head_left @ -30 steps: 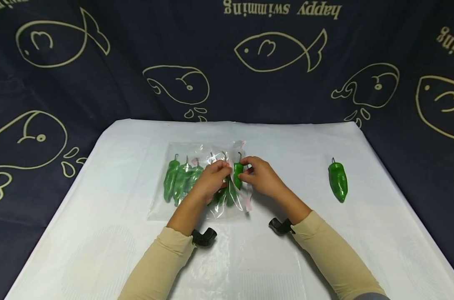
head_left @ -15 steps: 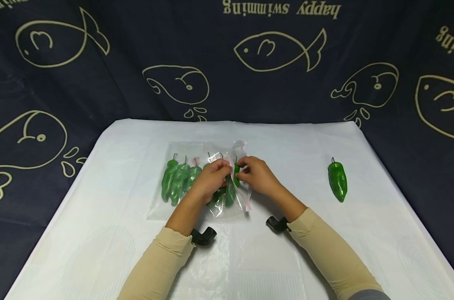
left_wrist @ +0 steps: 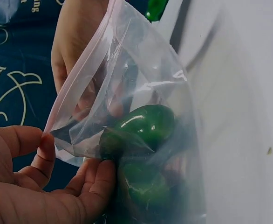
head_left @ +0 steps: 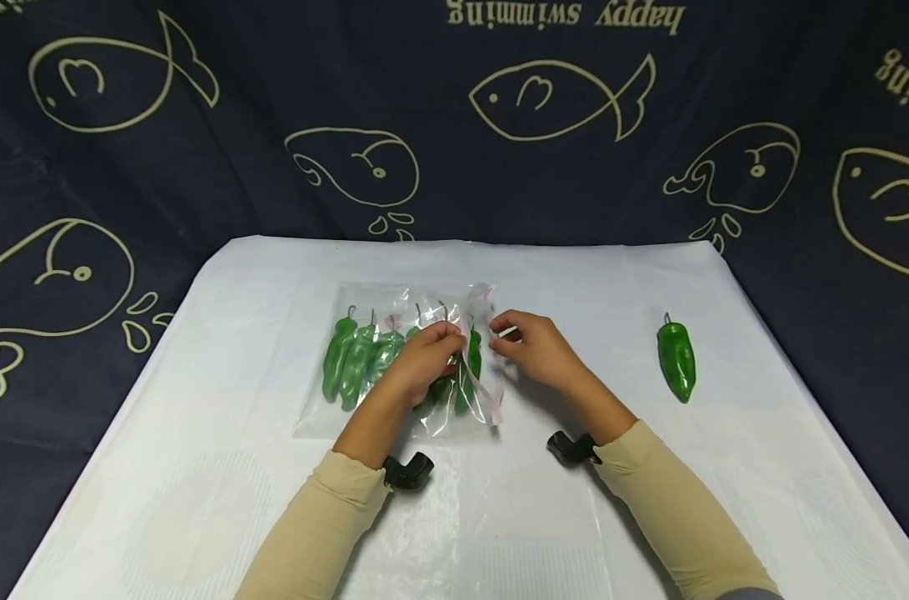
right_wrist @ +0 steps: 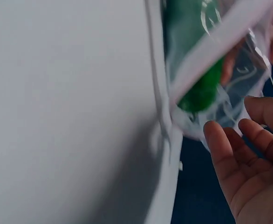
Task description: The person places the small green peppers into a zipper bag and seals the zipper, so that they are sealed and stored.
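Note:
A clear zip bag [head_left: 313,421] with a pink-edged mouth lies on the table, holding several green peppers [head_left: 358,367]. My left hand [head_left: 422,357] pinches the bag's mouth edge between thumb and finger, which the left wrist view shows close up along the pink strip [left_wrist: 76,79]. Just inside the mouth lies one green pepper [head_left: 473,358], partly behind the plastic. My right hand [head_left: 536,346] is right at the opening with fingers parted and nothing between them; the right wrist view shows its fingertips [right_wrist: 213,133] beside the bag's edge.
One loose green pepper [head_left: 676,361] lies on the white-covered table [head_left: 769,450] at the right. A dark blue cloth [head_left: 454,192] with fish drawings hangs behind the table. Black wrist cameras [head_left: 409,472] stick out below both wrists.
My right hand has let go of the pepper inside the bag's mouth and drawn back to the right. The left hand keeps its pinch on the edge.

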Available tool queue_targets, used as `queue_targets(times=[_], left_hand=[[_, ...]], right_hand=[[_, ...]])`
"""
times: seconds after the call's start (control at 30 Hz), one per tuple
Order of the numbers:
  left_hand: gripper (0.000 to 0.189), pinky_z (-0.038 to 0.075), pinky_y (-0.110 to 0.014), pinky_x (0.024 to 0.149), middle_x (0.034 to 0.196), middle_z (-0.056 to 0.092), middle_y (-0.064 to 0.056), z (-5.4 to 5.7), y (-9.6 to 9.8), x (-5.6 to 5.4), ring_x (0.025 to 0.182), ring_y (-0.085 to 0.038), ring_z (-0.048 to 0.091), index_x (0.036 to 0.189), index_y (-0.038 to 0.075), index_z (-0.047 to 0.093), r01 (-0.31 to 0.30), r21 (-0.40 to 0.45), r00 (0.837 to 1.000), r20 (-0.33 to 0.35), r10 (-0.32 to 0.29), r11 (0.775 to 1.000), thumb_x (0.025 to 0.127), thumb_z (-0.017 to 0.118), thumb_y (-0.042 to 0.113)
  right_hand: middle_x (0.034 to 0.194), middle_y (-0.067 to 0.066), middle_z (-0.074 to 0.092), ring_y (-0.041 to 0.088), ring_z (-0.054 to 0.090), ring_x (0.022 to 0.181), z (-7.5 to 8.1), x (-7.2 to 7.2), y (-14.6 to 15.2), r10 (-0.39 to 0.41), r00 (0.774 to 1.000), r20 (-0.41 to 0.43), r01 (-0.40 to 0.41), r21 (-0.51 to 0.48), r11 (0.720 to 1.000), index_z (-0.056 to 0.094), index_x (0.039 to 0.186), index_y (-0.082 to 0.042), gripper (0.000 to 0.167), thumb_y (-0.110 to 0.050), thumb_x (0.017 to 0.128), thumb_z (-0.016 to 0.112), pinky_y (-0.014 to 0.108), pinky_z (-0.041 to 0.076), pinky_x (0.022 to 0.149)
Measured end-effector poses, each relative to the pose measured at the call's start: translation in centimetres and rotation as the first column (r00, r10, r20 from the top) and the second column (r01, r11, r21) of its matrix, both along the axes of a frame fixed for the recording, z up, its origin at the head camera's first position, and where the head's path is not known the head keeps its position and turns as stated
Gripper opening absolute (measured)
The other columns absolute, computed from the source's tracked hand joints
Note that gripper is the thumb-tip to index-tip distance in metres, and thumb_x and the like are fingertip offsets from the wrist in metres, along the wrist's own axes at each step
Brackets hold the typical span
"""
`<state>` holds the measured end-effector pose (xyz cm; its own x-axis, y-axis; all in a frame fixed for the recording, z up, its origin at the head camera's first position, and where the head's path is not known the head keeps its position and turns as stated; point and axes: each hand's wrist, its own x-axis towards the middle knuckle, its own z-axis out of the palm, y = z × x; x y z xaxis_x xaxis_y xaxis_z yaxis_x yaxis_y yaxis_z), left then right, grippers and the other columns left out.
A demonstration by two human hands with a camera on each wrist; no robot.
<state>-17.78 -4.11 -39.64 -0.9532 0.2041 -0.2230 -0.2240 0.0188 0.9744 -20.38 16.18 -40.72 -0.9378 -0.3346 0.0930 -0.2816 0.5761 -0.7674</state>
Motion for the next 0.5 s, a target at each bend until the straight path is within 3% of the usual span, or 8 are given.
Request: queue_targets(times=[0.27, 0.5], left_hand=[[0.006, 0.052, -0.035, 0.082, 0.093, 0.055, -0.001, 0.0, 0.0, -0.1, 0.090, -0.014, 0.053, 0.096, 0.003, 0.057, 0.015, 0.007, 1.000, 0.008, -0.015, 1.000, 0.096, 0.054, 0.009], [0.007, 0.051, -0.036, 0.084, 0.093, 0.054, -0.001, -0.2, -0.2, -0.1, 0.090, -0.014, 0.053, 0.097, 0.002, 0.057, 0.027, 0.016, 1.000, 0.011, -0.027, 1.000, 0.096, 0.054, 0.009]], right_hand=[[0.120, 0.010, 0.066, 0.026, 0.065, 0.104, 1.5, 0.7, 4.9, -0.089, 0.996, -0.030, 0.091, 0.065, 0.994, 0.066, 0.118, -0.007, 0.029, -0.022, 0.093, 0.070, 0.041, 0.053, 0.076], [0.122, 0.015, 0.065, 0.030, 0.063, 0.107, 2.2, 0.9, 9.7, -0.170, 0.985, -0.042, 0.175, 0.156, 0.972, 0.064, 0.121, -0.007, 0.032, -0.025, 0.095, 0.068, 0.040, 0.052, 0.074]])
